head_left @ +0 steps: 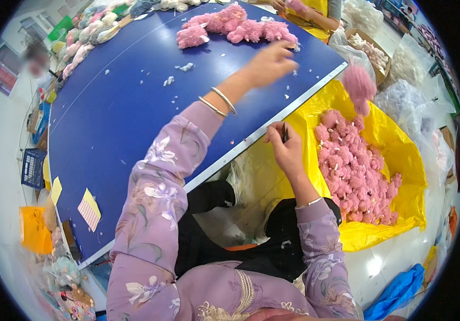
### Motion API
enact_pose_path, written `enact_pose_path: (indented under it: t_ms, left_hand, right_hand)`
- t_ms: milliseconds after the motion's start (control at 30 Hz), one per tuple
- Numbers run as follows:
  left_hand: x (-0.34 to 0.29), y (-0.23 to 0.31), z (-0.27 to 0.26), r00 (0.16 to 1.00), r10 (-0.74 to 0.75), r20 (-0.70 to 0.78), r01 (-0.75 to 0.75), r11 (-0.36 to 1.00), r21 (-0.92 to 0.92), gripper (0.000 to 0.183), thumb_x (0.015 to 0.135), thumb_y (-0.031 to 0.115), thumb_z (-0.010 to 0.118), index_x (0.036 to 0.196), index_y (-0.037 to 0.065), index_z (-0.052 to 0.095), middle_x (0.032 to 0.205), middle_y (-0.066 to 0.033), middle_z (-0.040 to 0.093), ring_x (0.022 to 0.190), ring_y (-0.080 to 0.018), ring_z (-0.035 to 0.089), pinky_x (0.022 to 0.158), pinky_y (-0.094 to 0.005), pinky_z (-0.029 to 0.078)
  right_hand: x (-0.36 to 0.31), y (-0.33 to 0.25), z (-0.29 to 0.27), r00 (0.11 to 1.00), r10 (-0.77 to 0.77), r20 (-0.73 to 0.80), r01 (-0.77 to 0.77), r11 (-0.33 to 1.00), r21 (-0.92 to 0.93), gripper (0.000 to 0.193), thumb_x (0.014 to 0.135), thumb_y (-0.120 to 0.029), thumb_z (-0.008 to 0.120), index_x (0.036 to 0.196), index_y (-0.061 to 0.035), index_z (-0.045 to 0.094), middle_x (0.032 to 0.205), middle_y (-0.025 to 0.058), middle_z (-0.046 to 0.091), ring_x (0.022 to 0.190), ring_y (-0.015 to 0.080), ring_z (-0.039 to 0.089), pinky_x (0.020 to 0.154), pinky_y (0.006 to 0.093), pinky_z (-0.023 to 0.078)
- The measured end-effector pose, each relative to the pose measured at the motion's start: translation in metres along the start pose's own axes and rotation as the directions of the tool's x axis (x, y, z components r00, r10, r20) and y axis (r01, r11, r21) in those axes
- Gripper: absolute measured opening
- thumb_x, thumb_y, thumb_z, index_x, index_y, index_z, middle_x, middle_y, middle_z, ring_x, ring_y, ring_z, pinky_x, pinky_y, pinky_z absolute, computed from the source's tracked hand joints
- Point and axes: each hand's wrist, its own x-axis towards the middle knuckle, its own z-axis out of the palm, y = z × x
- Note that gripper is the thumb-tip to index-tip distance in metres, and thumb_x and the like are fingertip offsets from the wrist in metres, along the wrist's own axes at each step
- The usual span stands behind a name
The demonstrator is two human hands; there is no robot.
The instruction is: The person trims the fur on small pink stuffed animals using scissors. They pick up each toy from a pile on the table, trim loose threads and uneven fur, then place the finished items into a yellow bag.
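Note:
My left hand [273, 65] stretches over the blue table, fingers apart and slightly blurred, with nothing in it. Just beyond its fingertips lies a row of fluffy pink plush toys [240, 28], some with small white tags. Closed round a slim dark tool [285, 132], my right hand [287, 150] is held by the table's edge; the tool's exact kind is unclear. Another pink plush toy [359, 88] hangs in the air, blurred and touched by neither hand, above a big yellow bag [310, 120] to the right. Inside that bag is a heap of pink plush toys [350, 171].
White fluff [186, 67] dots the blue table [133, 123], and a printed sheet [88, 210] lies at its near left. Pastel plush pieces [93, 32] pile along the far left. A co-worker's arm [315, 18] shows across the table. Clear plastic bags [409, 101] stand at the right.

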Motion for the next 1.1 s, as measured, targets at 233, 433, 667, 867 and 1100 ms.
enact_pose_path:
  t_ms: [233, 433, 667, 867, 1100]
  left_hand:
    - [0.026, -0.136, -0.127, 0.856, 0.098, -0.507, 0.418, 0.444, 0.792, 0.074, 0.071, 0.034, 0.071, 0.133, 0.008, 0.041, 0.136, -0.0222, 0.043, 0.131, -0.0408, 0.034, 0.106, -0.05, 0.032]
    - [0.023, -0.191, -0.191, 0.818, -0.279, -0.503, 0.567, 0.249, 0.785, 0.065, 0.075, 0.041, 0.066, 0.132, 0.018, 0.045, 0.13, -0.0206, 0.05, 0.123, -0.0428, 0.045, 0.101, -0.0507, 0.039]
    - [-0.005, -0.125, -0.165, 0.91, -0.188, -0.369, 0.414, 0.448, 0.793, 0.057, 0.077, 0.036, 0.066, 0.124, 0.008, 0.049, 0.108, -0.0185, 0.063, 0.093, -0.0329, 0.066, 0.082, -0.0404, 0.053]
    - [-0.079, -0.023, -0.146, 0.906, -0.366, -0.211, 0.163, 0.763, -0.625, 0.053, 0.08, 0.032, 0.073, 0.116, -0.001, 0.052, 0.096, -0.0068, 0.065, 0.086, -0.0191, 0.064, 0.079, -0.0307, 0.053]
    - [-0.152, 0.029, -0.139, 0.904, -0.29, -0.312, 0.141, 0.895, -0.424, 0.026, 0.091, 0.026, 0.061, 0.104, 0.004, 0.063, 0.09, -0.0103, 0.067, 0.083, -0.0198, 0.067, 0.061, -0.0266, 0.054]
  right_hand:
    - [0.022, 0.013, 0.009, 0.998, -0.057, 0.02, 0.06, 0.971, -0.232, 0.013, 0.093, -0.009, 0.057, 0.086, 0.0024, 0.059, 0.066, -0.0033, 0.049, 0.061, 0.0039, 0.043, 0.055, 0.021, 0.036]
    - [0.032, 0.012, 0.004, 0.996, 0.075, 0.055, -0.062, 0.976, -0.208, 0.015, 0.092, -0.012, 0.059, 0.09, 0.0032, 0.061, 0.062, 0.0034, 0.053, 0.058, 0.007, 0.046, 0.055, 0.0249, 0.041]
    - [0.034, 0.013, 0.003, 0.991, 0.123, 0.06, -0.111, 0.978, -0.178, 0.016, 0.092, -0.012, 0.058, 0.089, 0.0036, 0.061, 0.062, 0.0031, 0.052, 0.059, 0.0065, 0.045, 0.055, 0.025, 0.041]
    - [0.032, 0.021, 0.004, 0.998, 0.069, -0.013, -0.07, 0.97, -0.233, 0.016, 0.09, -0.014, 0.059, 0.088, 0.0024, 0.06, 0.063, 0.0072, 0.055, 0.059, 0.0098, 0.049, 0.057, 0.0279, 0.043]
    - [0.028, 0.011, 0.009, 1.0, -0.027, -0.002, 0.025, 0.955, -0.297, 0.017, 0.09, -0.013, 0.058, 0.091, 0.0042, 0.06, 0.069, 0.0098, 0.06, 0.064, 0.0125, 0.055, 0.062, 0.0282, 0.046]
